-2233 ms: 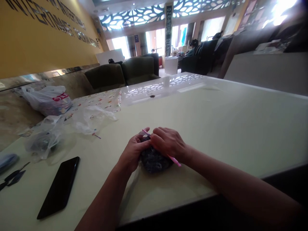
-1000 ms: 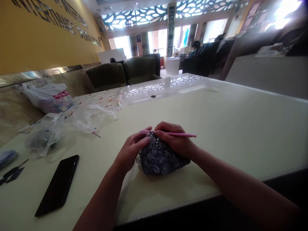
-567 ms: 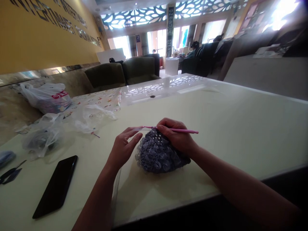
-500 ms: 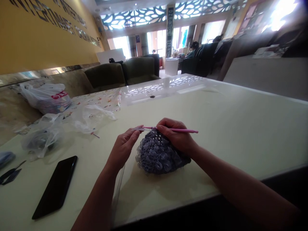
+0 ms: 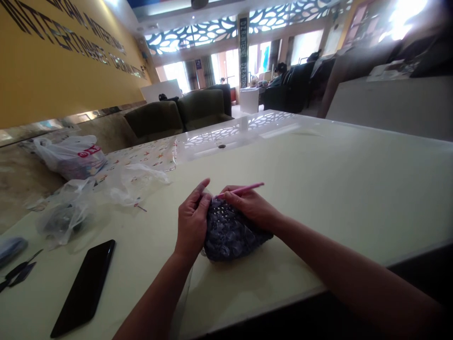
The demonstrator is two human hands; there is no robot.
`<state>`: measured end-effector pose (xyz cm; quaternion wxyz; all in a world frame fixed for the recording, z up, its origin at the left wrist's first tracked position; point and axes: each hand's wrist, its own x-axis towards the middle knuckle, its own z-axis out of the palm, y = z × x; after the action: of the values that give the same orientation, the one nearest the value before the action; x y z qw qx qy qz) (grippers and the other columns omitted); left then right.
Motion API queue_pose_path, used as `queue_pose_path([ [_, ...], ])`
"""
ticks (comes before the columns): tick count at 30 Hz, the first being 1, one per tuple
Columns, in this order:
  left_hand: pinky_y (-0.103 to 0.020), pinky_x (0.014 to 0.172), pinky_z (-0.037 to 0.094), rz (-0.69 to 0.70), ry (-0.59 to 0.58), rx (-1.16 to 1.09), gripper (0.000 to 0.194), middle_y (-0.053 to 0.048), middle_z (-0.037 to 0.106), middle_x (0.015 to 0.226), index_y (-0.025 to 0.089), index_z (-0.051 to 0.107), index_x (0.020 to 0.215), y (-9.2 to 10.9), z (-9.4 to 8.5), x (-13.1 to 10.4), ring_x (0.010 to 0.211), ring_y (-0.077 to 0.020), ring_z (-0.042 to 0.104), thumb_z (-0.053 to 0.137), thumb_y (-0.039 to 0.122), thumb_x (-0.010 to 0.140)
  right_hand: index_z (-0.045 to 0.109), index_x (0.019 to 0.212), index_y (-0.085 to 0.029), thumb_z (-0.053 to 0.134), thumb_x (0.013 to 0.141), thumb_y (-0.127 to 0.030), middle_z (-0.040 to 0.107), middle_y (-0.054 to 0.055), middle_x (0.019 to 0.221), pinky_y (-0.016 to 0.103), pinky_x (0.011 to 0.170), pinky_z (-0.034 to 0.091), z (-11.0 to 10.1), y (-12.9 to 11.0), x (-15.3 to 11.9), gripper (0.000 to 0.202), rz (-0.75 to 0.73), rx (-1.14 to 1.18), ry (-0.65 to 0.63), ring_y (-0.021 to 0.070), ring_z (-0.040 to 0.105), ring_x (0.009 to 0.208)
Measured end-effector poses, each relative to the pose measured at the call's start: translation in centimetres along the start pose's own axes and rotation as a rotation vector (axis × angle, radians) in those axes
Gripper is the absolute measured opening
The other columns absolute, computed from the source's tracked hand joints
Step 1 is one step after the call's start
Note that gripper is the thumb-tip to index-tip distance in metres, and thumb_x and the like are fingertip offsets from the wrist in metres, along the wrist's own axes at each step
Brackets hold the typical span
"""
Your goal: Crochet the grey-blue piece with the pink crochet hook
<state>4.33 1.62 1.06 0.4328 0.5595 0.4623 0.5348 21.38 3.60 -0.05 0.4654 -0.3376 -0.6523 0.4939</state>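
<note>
Gripping: right hand (image 5: 253, 208) pinches crochet hook (image 5: 244, 190), pointing left-down | left hand (image 5: 193, 219) apparently clasps crochet piece (image 5: 230, 233)

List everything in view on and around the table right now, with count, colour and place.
crochet piece: 1, purple-grey, table centre, between the hands
hook: 1, pink, in right hand
phone: 1, black, table near left
scissors: 1, dark, far left edge
clear bags: 2, clear, table left
white bag: 1, white with red print, left ledge
table: 1, cream
armchairs: 2, olive, behind table
left hand: 1, gripping the crochet piece
right hand: 1, holding the hook
</note>
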Motion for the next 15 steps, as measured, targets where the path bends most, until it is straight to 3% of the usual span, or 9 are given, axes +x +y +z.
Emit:
queue_pose_path([
  [3,-0.026,0.094,0.046,0.120,0.232,0.135,0.040,-0.001,0.071,0.108,0.025,0.067,0.129,-0.3,-0.2,-0.3,0.096,-0.0126,0.062,0.064,0.033,0.090,0.071,0.090,-0.017,0.057,0.093,-0.053,0.070,0.005,0.089,0.030,0.075,0.048,0.0,0.5,0.4,0.039,0.020,-0.070,0.026,0.0169,0.063,0.083],
  [5,-0.027,0.093,0.048,0.204,0.352,0.216,0.041,-0.003,0.072,0.112,0.024,0.065,0.130,-0.3,-0.5,-0.5,0.097,-0.0134,0.063,0.062,0.034,0.091,0.072,0.091,-0.017,0.063,0.090,-0.049,0.071,0.007,0.094,0.035,0.082,0.048,0.2,0.5,0.4,0.033,-0.137,-0.274,0.177,0.0203,0.064,0.089],
  [8,-0.027,0.086,0.051,0.348,0.446,0.337,0.042,-0.002,0.073,0.097,0.023,0.063,0.134,-0.2,-0.8,-0.8,0.085,-0.0131,0.063,0.058,0.034,0.094,0.070,0.085,-0.017,0.069,0.089,-0.038,0.071,0.006,0.086,0.035,0.082,0.046,0.8,0.3,-0.2,0.021,-0.497,-0.620,0.388,0.0202,0.062,0.085],
  [11,-0.028,0.086,0.051,0.458,0.413,0.424,0.042,-0.001,0.071,0.090,0.023,0.062,0.135,-0.4,-0.4,-1.2,0.083,-0.0142,0.063,0.057,0.033,0.094,0.068,0.091,-0.017,0.066,0.093,-0.034,0.069,0.004,0.080,0.031,0.076,0.045,1.5,0.1,-0.9,0.017,-0.705,-0.718,0.384,0.0163,0.061,0.074],
  [15,-0.031,0.092,0.050,0.399,0.273,0.435,0.043,-0.002,0.071,0.100,0.025,0.059,0.137,-1.1,0.3,-1.6,0.091,-0.0163,0.064,0.054,0.036,0.096,0.064,0.097,-0.017,0.060,0.096,-0.031,0.066,0.003,0.079,0.029,0.071,0.042,2.1,0.5,-1.0,0.015,-0.677,-0.750,0.310,0.0143,0.058,0.069],
])
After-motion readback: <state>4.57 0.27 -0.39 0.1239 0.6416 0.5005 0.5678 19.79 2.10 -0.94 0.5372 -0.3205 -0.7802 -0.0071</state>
